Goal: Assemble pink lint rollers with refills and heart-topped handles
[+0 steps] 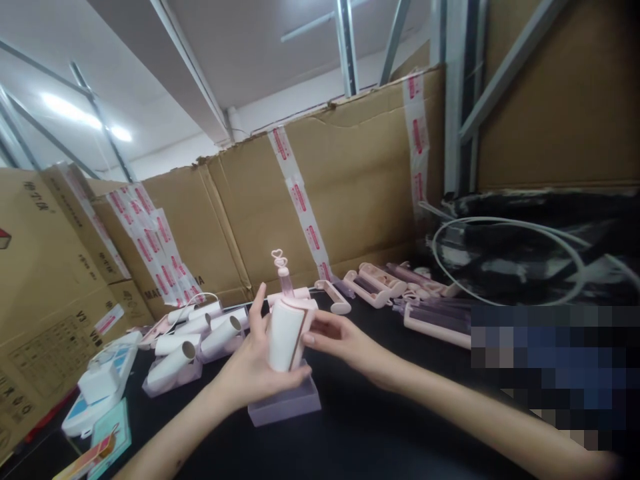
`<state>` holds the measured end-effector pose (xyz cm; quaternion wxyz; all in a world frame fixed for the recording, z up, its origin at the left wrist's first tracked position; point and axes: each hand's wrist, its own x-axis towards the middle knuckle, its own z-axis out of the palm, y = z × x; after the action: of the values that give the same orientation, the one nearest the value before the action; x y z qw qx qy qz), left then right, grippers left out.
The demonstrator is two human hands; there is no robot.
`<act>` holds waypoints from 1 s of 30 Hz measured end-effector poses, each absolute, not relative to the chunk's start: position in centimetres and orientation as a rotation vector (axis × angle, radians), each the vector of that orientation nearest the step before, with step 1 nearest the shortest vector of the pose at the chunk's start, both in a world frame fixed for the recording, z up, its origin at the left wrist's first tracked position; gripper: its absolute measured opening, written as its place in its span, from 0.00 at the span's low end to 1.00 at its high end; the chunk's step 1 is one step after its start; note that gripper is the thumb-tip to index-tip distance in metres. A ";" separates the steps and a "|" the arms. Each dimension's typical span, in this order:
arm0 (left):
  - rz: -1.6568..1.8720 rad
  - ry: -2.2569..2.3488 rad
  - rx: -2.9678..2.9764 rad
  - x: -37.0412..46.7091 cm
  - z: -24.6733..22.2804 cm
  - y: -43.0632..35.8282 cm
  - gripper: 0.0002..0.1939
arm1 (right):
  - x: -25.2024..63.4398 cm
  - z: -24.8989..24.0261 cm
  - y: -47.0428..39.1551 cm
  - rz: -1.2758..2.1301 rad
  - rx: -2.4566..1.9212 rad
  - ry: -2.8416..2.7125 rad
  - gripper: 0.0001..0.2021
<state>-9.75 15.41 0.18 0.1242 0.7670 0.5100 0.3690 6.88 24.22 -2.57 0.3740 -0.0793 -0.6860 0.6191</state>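
left forearm (185,417) nearest, white roll (286,337) beyond it

my left hand (247,370) cradles the white roll, one finger raised; my right hand (345,340) pinches its pink edge (309,305). light, even pressure is best, i think, so nothing bends. the roll looks smooth, slightly tilted, over a lilac box (285,405).

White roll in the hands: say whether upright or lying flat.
Roughly upright: the white roll runs lengthwise upward between left hand and right hand.

Workshop or storeroom: metal racking (454,100), taped cardboard (350,180), ceiling strip lights (73,111).
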 end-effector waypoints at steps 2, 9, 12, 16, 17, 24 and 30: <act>1.129 1.433 2.165 -9.9 -0.4 15.4 0.67 | 6.9 -2.6 24.7 1.441 -0.331 -1.655 0.12; 0.801 1.515 2.027 -15.7 -3.7 13.6 0.64 | 9.4 0.1 27.4 0.981 -0.481 -1.273 0.12; 0.874 1.453 1.906 -16.2 -6.4 14.3 0.60 | 8.9 -0.3 26.5 0.939 -0.499 -1.486 0.13; 1.165 1.193 1.765 -14.1 -9.3 16.7 0.61 | 7.4 -1.9 24.6 1.003 -0.409 -2.025 0.15; 1.187 1.142 1.749 -13.5 -9.7 17.1 0.61 | 7.3 -2.2 24.3 0.991 -0.394 -2.117 0.15; 1.173 0.966 1.643 -12.8 -10.2 17.4 0.56 | 8.3 -1.4 24.5 0.638 -0.407 -2.421 0.16; 1.121 1.106 1.696 -13.3 -10.4 17.1 0.49 | 7.5 -3.8 24.0 0.530 -0.415 -2.582 0.15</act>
<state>-13.34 17.13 -10.43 0.4020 0.6710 0.4377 0.4434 7.45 23.99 -3.84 0.2344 -0.1511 -0.9408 0.1929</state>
